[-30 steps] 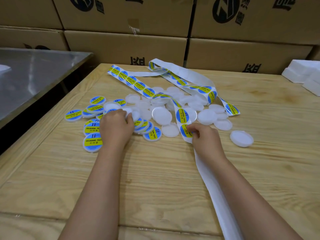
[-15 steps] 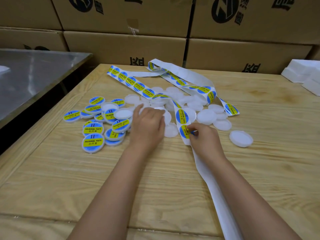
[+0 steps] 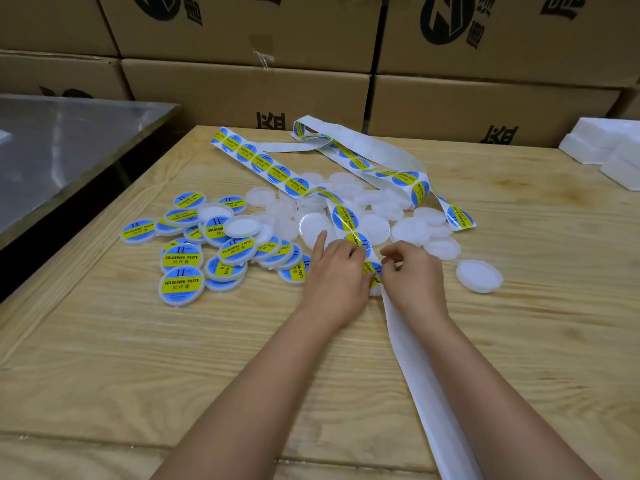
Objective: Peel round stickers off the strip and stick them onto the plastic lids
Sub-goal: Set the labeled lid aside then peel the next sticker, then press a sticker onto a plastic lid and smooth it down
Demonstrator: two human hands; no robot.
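A white backing strip (image 3: 426,377) runs from the near edge between my hands to the back of the wooden table, carrying blue-and-yellow round stickers (image 3: 298,186). My right hand (image 3: 414,277) pinches the edge of the nearest sticker (image 3: 372,269) on the strip. My left hand (image 3: 335,273) rests its fingertips on the strip just left of that sticker, index finger straight over a plain white lid (image 3: 311,226). Plain lids (image 3: 374,227) lie heaped behind my hands. Labelled lids (image 3: 181,285) are piled to the left.
One plain lid (image 3: 479,275) lies apart to the right. Cardboard boxes (image 3: 242,95) are stacked along the back. A steel table (image 3: 69,143) stands at the left across a dark gap. White foam blocks (image 3: 609,147) sit at the far right.
My left hand has moved right from the labelled pile, past the plain lids, onto the strip. My right hand stayed at the strip's nearest sticker.
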